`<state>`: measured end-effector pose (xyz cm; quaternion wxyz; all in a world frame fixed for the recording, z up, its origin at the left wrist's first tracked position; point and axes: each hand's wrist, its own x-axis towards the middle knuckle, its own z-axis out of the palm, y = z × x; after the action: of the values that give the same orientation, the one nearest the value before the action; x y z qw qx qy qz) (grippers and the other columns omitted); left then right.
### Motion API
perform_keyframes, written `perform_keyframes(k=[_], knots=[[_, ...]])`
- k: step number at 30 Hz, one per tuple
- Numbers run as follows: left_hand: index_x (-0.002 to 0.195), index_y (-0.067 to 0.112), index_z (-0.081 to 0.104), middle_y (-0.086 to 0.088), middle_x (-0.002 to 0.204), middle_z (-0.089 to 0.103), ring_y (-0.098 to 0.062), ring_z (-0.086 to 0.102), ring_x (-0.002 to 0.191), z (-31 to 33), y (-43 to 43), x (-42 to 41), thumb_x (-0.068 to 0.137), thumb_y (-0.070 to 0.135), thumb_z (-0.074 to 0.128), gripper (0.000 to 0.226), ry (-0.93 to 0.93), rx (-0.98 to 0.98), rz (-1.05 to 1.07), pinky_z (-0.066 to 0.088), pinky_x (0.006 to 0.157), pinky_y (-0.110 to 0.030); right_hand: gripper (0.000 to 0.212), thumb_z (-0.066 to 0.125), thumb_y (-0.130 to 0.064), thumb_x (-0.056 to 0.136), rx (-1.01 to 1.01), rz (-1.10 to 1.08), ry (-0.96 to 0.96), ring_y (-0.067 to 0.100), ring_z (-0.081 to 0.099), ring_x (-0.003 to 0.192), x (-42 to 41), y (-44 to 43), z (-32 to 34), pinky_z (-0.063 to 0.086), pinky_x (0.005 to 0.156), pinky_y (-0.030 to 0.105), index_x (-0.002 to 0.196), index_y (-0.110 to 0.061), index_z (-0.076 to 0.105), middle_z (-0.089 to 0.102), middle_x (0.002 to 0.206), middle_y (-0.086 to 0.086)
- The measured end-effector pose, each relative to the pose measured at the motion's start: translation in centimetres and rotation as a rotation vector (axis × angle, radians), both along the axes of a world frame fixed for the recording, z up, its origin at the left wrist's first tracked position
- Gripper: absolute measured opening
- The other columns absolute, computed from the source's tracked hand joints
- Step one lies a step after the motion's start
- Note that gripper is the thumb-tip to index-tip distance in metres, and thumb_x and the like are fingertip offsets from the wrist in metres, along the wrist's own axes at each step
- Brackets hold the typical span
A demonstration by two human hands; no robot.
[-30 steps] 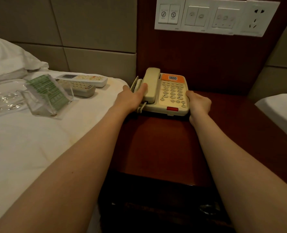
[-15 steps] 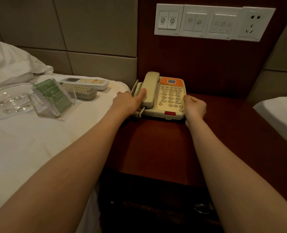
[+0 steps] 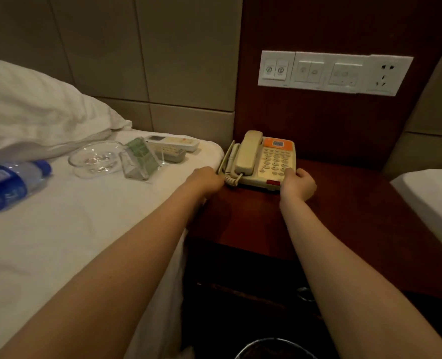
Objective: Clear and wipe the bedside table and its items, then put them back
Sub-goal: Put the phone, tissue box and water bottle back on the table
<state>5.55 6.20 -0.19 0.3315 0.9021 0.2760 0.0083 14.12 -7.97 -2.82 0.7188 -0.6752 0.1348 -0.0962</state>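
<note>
A cream telephone (image 3: 264,161) with an orange label stands at the back left of the dark red bedside table (image 3: 253,224), its handset in the cradle. My left hand (image 3: 207,178) is curled at the phone's front left corner by the coiled cord, with the fingertips hidden. My right hand (image 3: 299,183) grips the front right corner, thumb on the keypad. On the white bed to the left lie a water bottle (image 3: 10,182), a glass dish (image 3: 95,159), a clear card stand (image 3: 139,159) and two remotes (image 3: 173,147).
A pillow (image 3: 33,112) lies at the head of the left bed. A white switch and socket panel (image 3: 334,72) is on the wood wall above the phone. A second bed's corner (image 3: 432,203) borders the table's right side. A bin's rim (image 3: 274,349) shows below.
The view has pulled back, showing the bottle and dish. My left hand slid off the handset to the phone's front left corner. My right hand moved from the phone's side to its front corner.
</note>
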Motion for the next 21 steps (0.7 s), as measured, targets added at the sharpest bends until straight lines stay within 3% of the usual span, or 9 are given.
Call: perform_keyframes(k=[2,4,9,13,17,21], knots=[[0.125,-0.009,0.047,-0.027,0.128,0.05,-0.038,0.059,0.107,1.2,0.5,-2.2,0.093,0.008,0.037,0.038,0.049,-0.033,-0.027,0.051,0.064,-0.035,0.039,0.058,-0.016,0.091,-0.047,0.008,-0.018,0.023,0.055,0.112,-1.7,0.7,1.0,0.051,0.093,0.037,0.129,-0.008,0.054,0.041,0.134,0.008],[0.129,-0.005,0.042,-0.023,0.128,0.048,-0.034,0.064,0.095,2.3,0.9,-4.8,0.094,0.007,0.033,0.038,0.101,-0.018,-0.034,0.045,0.052,-0.029,0.037,0.059,-0.015,0.09,-0.096,0.062,-0.05,0.025,0.053,0.115,-3.5,1.6,1.7,0.048,0.098,0.039,0.126,-0.009,0.057,0.041,0.136,0.01],[0.128,0.003,0.044,-0.012,0.126,0.058,-0.017,0.058,0.068,5.0,2.9,-10.8,0.098,0.016,0.037,0.034,0.234,0.032,-0.052,0.045,0.057,-0.027,0.034,0.058,-0.012,0.088,-0.116,0.291,-0.075,0.025,0.055,0.115,-9.3,5.4,3.4,0.044,0.096,0.032,0.121,-0.006,0.062,0.058,0.128,0.01],[0.13,0.007,0.047,-0.011,0.115,0.062,-0.017,0.059,0.072,7.9,4.7,-16.2,0.099,0.017,0.04,0.034,0.315,0.124,-0.037,0.046,0.062,-0.027,0.029,0.06,-0.01,0.086,-0.133,0.505,-0.091,0.024,0.057,0.11,-14.5,9.1,4.8,0.045,0.087,0.027,0.115,-0.006,0.065,0.064,0.119,0.009],[0.131,0.006,0.044,-0.006,0.093,0.063,-0.016,0.06,0.07,10.2,6.7,-21.9,0.097,0.019,0.045,0.036,0.343,0.242,0.039,0.049,0.064,-0.029,0.024,0.061,-0.005,0.082,-0.122,0.761,-0.082,0.018,0.053,0.09,-19.5,12.6,6.2,0.041,0.076,0.024,0.105,-0.006,0.069,0.062,0.097,0.004],[0.12,0.004,0.053,-0.004,0.083,0.064,-0.016,0.061,0.072,11.5,8.6,-26.8,0.095,0.019,0.052,0.029,0.375,0.255,0.139,0.051,0.07,-0.03,0.009,0.064,0.0,0.076,-0.144,0.994,-0.081,0.018,0.051,0.077,-23.4,15.4,6.8,0.042,0.071,0.026,0.073,-0.008,0.063,0.057,0.082,0.008]])
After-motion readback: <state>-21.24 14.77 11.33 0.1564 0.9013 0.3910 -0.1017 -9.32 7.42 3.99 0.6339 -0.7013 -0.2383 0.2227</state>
